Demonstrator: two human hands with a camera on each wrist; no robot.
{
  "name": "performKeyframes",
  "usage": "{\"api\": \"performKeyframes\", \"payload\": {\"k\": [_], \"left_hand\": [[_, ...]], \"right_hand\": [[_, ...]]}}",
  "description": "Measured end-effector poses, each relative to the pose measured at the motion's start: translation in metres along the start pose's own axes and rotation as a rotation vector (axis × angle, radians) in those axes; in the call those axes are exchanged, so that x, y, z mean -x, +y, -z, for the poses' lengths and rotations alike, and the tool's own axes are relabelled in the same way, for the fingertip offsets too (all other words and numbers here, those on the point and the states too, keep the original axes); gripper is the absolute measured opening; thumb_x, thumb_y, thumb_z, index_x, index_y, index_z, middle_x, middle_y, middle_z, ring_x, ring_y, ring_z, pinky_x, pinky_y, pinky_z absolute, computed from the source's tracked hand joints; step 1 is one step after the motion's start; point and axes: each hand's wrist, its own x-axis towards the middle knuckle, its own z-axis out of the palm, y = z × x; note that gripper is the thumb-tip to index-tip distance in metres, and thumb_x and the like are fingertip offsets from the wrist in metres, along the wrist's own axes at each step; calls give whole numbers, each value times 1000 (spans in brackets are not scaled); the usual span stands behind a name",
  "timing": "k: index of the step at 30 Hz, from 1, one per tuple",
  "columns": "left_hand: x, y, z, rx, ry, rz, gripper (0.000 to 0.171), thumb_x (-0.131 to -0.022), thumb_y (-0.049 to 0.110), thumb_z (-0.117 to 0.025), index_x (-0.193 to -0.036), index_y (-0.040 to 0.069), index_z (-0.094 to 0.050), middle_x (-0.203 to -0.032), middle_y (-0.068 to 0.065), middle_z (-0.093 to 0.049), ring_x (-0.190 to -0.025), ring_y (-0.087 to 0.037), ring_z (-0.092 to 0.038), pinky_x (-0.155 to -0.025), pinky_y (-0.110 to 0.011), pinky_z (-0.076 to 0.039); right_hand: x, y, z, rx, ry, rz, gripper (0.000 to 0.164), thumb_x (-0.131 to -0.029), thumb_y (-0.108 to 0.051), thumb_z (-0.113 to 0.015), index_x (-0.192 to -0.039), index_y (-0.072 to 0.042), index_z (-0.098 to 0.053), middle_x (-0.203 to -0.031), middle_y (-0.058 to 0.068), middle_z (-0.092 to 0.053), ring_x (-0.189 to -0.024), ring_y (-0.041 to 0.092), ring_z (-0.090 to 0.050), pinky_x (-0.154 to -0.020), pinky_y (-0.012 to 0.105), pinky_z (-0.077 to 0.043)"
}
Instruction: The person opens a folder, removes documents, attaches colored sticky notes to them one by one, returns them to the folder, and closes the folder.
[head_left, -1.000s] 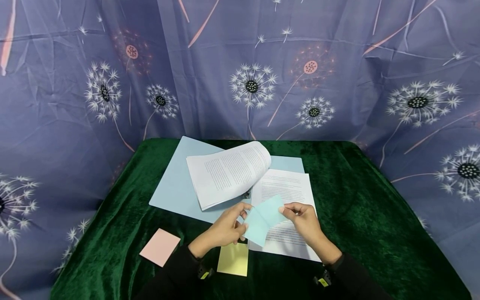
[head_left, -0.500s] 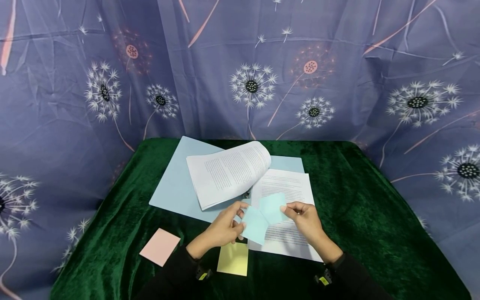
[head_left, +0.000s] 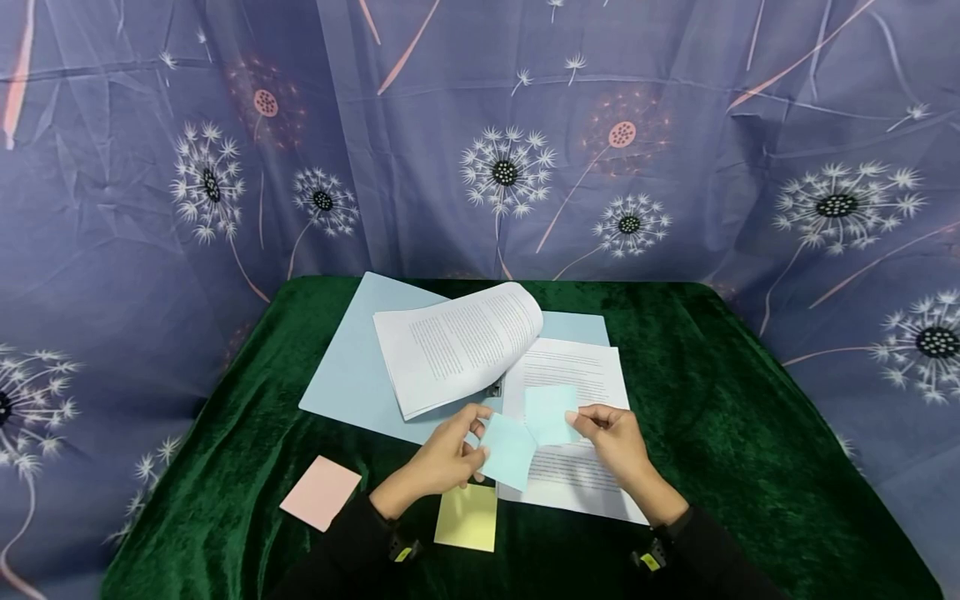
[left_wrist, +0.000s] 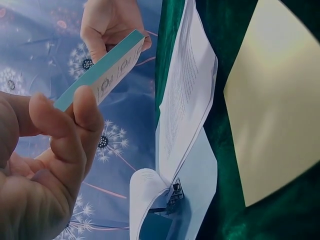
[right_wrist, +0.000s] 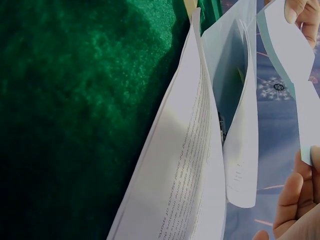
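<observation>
We hold both forearms (head_left: 708,546) forward and inward, our left hand (head_left: 444,454) and right hand (head_left: 615,437) near each other but apart, thumbs (head_left: 584,426) and bent fingers (head_left: 468,413) pinching, our wrists (head_left: 392,495) set wider than the fingertips (head_left: 582,412).

Dark green velvety cloth (head_left: 750,400) over the table, its nap streaky, rumpled at left. Light blue folder (head_left: 345,367) lies open on it, askew. Inside, a batch of turned pages (head_left: 442,342), print side up, curling high at the right end. Lower pages (head_left: 562,483), also printed, lie to the right. Dark metal fastener (left_wrist: 175,192) between the two, partly covered. Nearer me: pink square pad (head_left: 321,493) set cornerwise; yellow square pad (head_left: 466,527) well apart from it, just beside the lower pages' corner. Behind: creased blue-violet curtain (head_left: 420,183), white dandelion heads, pink strokes.
</observation>
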Motion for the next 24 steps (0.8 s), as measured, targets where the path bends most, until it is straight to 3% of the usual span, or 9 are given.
{"api": "performKeyframes", "payload": {"k": [8, 15, 20, 24], "left_hand": [[4, -1, 2, -25, 1, 18, 42, -92, -5, -50, -131, -1, -36, -94, -10, -38, -57, -17, -55, -44, -25, -44], [12, -9, 10, -19, 11, 25, 44, -92, -5, -51, -133, -3, -35, -95, -11, -38, -59, -25, -55, -44, -29, -45], [15, -12, 14, -23, 24, 27, 45, -91, -5, -51, -133, -4, -35, -96, -12, -39, -60, -22, -56, -43, -28, -44], [18, -12, 17, -12, 18, 46, 44, -92, -5, -51, -133, -4, -35, -96, -12, -40, -61, -28, -58, -43, -30, -45]], "right_hand": [[-1, 2, 5, -7, -10, -33, 30, -86, -25, -68, -96, 3, -70, -91, 9, -64, -81, 20, -53, -73, 36, -42], [-2, 6, 13, 9, -4, -55, 30, -88, -26, -66, -96, 3, -69, -83, 8, -61, -77, 19, -51, -70, 36, -41], [-3, 9, 14, 10, -11, -52, 29, -87, -24, -67, -94, 4, -69, -80, 8, -61, -75, 19, -52, -68, 34, -42], [-5, 9, 14, 3, -24, -56, 28, -86, -23, -68, -95, 4, -68, -83, 8, -63, -76, 20, -52, -68, 33, -43]]}}
